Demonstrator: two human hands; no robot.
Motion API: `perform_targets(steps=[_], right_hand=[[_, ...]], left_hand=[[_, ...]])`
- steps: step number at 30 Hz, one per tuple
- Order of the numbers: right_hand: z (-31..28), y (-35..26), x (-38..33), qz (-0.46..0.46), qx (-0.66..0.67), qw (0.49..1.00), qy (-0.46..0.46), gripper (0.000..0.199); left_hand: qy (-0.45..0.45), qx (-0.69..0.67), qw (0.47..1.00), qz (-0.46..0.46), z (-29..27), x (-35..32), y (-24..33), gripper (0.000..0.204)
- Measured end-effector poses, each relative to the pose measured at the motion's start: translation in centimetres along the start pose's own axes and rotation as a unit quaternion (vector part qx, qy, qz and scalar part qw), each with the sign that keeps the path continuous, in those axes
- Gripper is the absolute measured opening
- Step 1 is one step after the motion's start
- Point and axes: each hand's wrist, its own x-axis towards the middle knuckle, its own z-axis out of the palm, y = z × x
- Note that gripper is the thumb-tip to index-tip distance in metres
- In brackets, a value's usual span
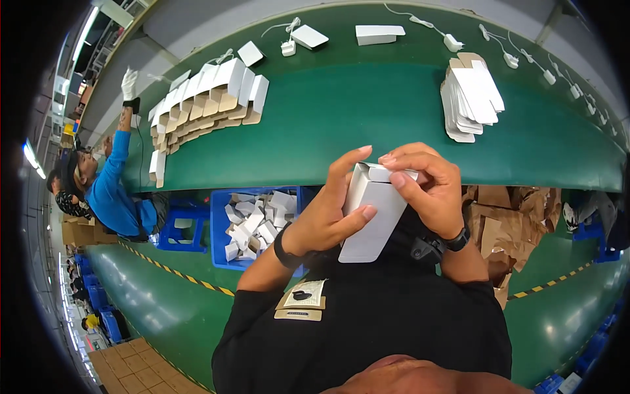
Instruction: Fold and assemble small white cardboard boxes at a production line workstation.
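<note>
Between my two hands, in front of my chest, is a small white cardboard box, slightly tilted, with its flap end away from me. My left hand grips its left side, thumb across the front and index finger raised by the upper corner. At the top end, my right hand pinches the flap with thumb and fingers. A stack of flat white box blanks lies on the green bench beyond my right hand. Rows of formed white boxes, brown inside, stand stacked at the far left.
White chargers with cables lie along the bench's far side, near a white box. Below the bench are a blue bin of small white boxes and crumpled brown paper. A co-worker in blue sits at left, one gloved hand raised.
</note>
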Motion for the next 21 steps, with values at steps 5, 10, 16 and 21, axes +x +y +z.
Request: perform_targets(steps=[5,10,16,21], right_hand=[[-0.5,-2.0,-2.8,-0.006,0.037,0.999,-0.036,0.016],[-0.6,-3.0,-5.5,-0.043,0.004,0.996,-0.081,0.018],[-1.0,-1.5,-6.4,-0.121,-0.069,0.983,-0.12,0.025],[-0.8,0.2,-4.6,-0.036,0.058,0.986,-0.153,0.033]], left_hand=[[-0.026,0.086,0.996,0.01,1.8,-2.0,1.1,0.07],[0.008,-0.108,0.994,0.025,3.8,-2.5,1.2,0.053],[0.009,-0.069,0.996,0.054,4.3,-3.3,0.3,0.041],[0.041,-0.034,0.998,0.043,3.4,-3.2,-0.2,0.041]])
